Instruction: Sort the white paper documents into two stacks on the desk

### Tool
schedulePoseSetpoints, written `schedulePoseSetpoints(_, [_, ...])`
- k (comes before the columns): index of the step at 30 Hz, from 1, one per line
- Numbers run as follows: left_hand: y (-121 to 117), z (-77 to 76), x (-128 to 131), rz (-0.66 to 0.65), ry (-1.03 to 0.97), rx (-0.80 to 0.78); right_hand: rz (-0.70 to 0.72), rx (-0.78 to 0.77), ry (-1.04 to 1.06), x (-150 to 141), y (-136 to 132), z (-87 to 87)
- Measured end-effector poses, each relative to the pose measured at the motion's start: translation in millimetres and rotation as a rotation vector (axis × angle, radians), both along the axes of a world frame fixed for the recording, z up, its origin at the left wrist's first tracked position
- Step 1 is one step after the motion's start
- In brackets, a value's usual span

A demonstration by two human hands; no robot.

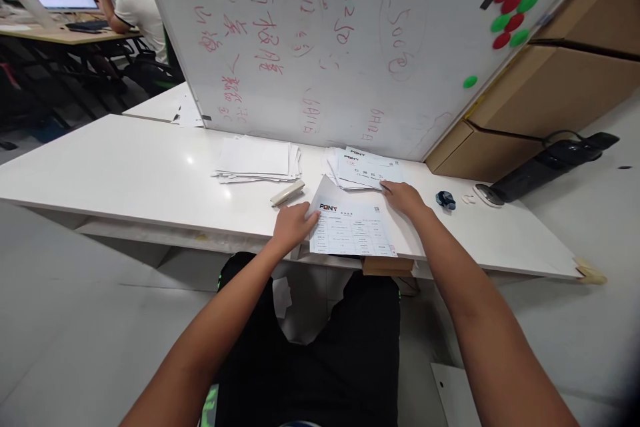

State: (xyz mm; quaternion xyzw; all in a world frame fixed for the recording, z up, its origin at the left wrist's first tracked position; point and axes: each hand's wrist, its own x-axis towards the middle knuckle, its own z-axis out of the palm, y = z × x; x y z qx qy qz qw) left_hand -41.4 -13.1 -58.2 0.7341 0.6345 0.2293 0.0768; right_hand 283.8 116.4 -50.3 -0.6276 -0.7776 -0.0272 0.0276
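My left hand (293, 223) pinches the left edge of a printed paper sheet (353, 230), thumb on top. The sheet has a PONY heading and a table, and its lower edge reaches past the desk's front edge. Behind it lies a small stack of report papers (364, 170), also headed PONY. At that stack's front right corner, my right hand (404, 200) is closed on the paper edge, its fingertips partly hidden. A cream stapler (287, 193) rests just behind my left hand. Farther back on the left sits a pile of blank-looking paper (257, 159).
A whiteboard (310, 47) with red writing and round magnets stands along the back of the white desk (150, 167). Cardboard boxes (560, 87), a dark bottle (545, 167) and a small dark blue object (445, 200) are on the right. Another person (145, 13) sits at a far desk.
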Motion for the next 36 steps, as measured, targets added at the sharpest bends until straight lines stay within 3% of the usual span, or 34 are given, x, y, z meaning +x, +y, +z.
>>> schedulePoseSetpoints(8, [-1.2, 2.0, -0.2, -0.004, -0.027, -0.01, -0.012, -0.027, 0.24, 7.8, 5.3, 5.3])
schedulePoseSetpoints(19, [-3.0, 8.7, 1.7, 0.026, 0.023, -0.066, -0.057, -0.049, 0.19, -2.7, -0.4, 15.3])
schedulePoseSetpoints(24, [-2.4, 7.5, 1.7, 0.025, 0.035, -0.037, -0.079, -0.058, 0.138, -23.0, -1.0, 27.3])
schedulePoseSetpoints(27, [-2.0, 7.0, 1.4, 0.02, 0.04, -0.021, -0.006, -0.018, 0.152, -43.5, 3.0, 30.5])
schedulePoseSetpoints(32, [-2.0, 7.2, 2.2, 0.03, 0.048, -0.021, 0.067, -0.064, 0.175, -69.9, 9.0, 24.9])
schedulePoseSetpoints(36, [-1.6, 5.7, 2.5, 0.028, 0.037, -0.007, 0.072, -0.067, 0.173, -71.9, 10.4, 17.3])
